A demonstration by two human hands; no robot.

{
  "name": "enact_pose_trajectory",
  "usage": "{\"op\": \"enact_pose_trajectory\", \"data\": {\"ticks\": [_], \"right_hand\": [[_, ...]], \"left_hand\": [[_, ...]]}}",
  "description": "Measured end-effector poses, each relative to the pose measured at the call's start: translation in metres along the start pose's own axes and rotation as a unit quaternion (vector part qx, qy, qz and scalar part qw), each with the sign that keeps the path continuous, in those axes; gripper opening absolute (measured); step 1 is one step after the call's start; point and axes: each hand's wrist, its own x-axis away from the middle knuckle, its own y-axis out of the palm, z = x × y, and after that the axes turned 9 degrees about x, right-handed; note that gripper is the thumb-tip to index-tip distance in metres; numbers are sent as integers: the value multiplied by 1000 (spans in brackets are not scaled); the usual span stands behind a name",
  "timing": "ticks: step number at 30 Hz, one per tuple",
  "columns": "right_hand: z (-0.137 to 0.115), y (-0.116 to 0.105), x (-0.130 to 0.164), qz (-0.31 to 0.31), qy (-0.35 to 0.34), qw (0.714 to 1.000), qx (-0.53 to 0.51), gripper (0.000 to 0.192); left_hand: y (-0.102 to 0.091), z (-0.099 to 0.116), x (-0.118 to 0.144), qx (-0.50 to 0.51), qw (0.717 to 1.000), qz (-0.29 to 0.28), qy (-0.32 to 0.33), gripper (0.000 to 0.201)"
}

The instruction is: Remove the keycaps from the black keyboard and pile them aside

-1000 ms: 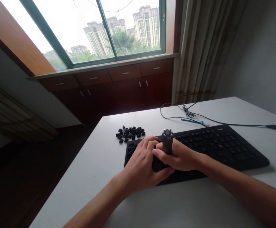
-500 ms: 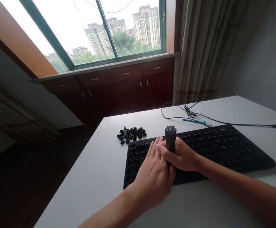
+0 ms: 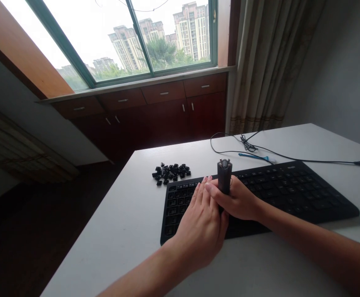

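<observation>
A black keyboard (image 3: 291,189) lies on the white table (image 3: 130,222). My right hand (image 3: 238,201) grips a dark cylindrical keycap puller (image 3: 224,176) held upright over the keyboard's left-middle keys. My left hand (image 3: 202,222) lies flat on the keyboard's left part, fingers together and stretched forward, touching the right hand. It holds nothing. A heap of loose black keycaps (image 3: 171,172) sits on the table just beyond the keyboard's left corner. The keys under both hands are hidden.
The keyboard's black cable (image 3: 260,150) loops across the far table to a plug at the right edge. A thin blue tool (image 3: 254,157) lies behind the keyboard. Wooden drawers (image 3: 164,95), a window and a curtain (image 3: 269,62) stand beyond the table.
My left hand went from curled fingers on the keys to lying flat beside the right hand. The puller in my right hand rose slightly and shifted a little right.
</observation>
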Motion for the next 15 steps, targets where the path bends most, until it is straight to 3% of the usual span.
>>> {"op": "enact_pose_trajectory", "data": {"ticks": [8, 13, 15], "right_hand": [[0, 0, 0, -3, 8, 1000, -28, 36], [6, 5, -4, 100, 79, 981, -143, 42], [8, 7, -6, 108, 101, 976, -162, 42]], "left_hand": [[3, 0, 1, -21, 1000, 10, -1, 57], [4, 0, -1, 11, 999, 36, -19, 59], [3, 0, -1, 20, 999, 32, -31, 61]]}}
